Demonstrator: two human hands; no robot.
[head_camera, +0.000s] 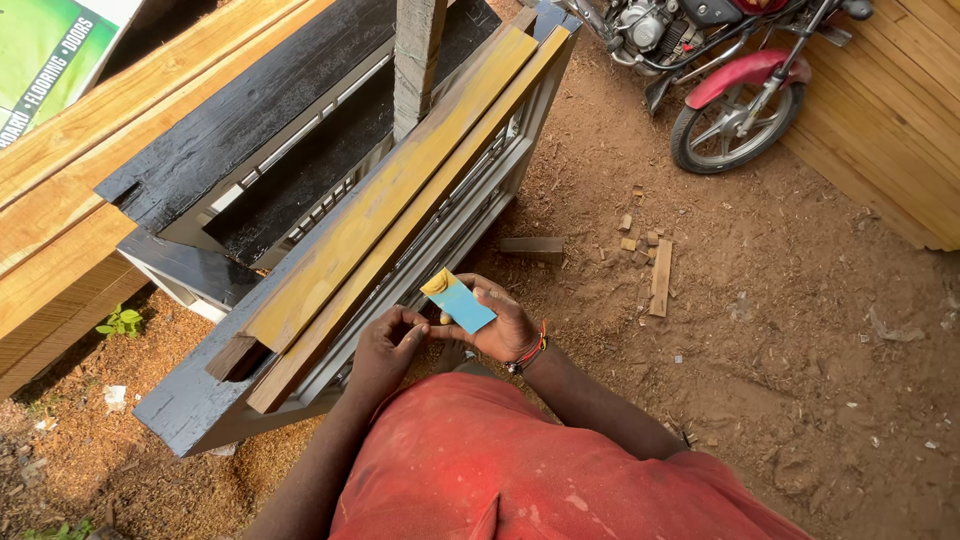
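Observation:
My right hand holds a small flat blue card with a yellow smear at its upper end. My left hand is curled beside it, its fingertips close to the card's lower edge, holding nothing that I can see. Both hands hover just in front of two long yellow-stained wooden strips, which lie along a grey and black painted wooden frame. A red bracelet circles my right wrist. My red shirt fills the bottom of the view.
A red motorcycle stands at the top right beside stacked pale planks. More planks lie at the left. Small wood offcuts are scattered on the dirt and sawdust ground. A wooden post rises through the frame.

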